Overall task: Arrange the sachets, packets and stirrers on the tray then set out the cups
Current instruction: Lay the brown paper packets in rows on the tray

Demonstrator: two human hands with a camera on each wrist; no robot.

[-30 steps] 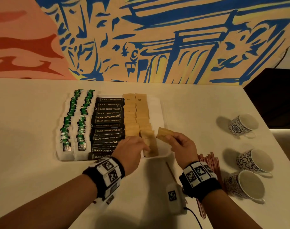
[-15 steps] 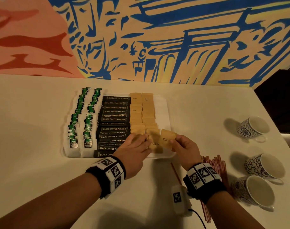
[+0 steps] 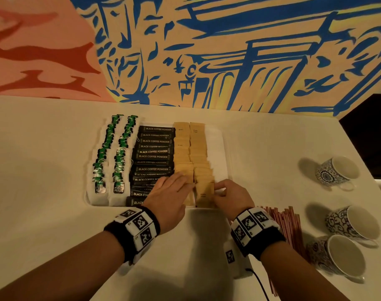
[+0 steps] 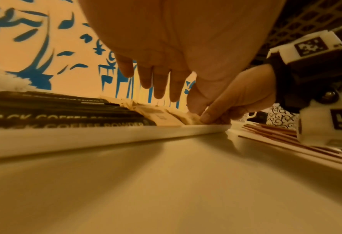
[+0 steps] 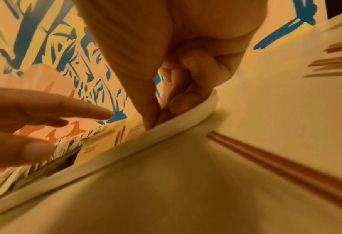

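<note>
The right hand [image 3: 230,195] pinches a brown sugar sachet [image 3: 204,192] between thumb and curled fingers, holding it down at the near end of the right-hand brown row, close to the near rim of the white tray [image 3: 223,148]. The left hand [image 3: 170,192] lies flat with straight, loosely spread fingers [image 4: 160,85], pressing on the near sachets of the left brown row and overlapping the black sticks [image 3: 154,156] beside them. Half a second ago the right hand held that sachet lifted and tilted above the row; it now lies in line with the others, and the left hand has slid a little further onto the rows. The black sticks read "BLACK COFFEE POWDER"; the tea bags [image 3: 118,161] in two rows at the tray's left carry green tags with print too small to read. The stirrers [image 3: 287,227] lie on the desk [image 3: 44,170] by the right wrist, with three patterned cups [image 3: 345,222] on their sides further right.
</note>
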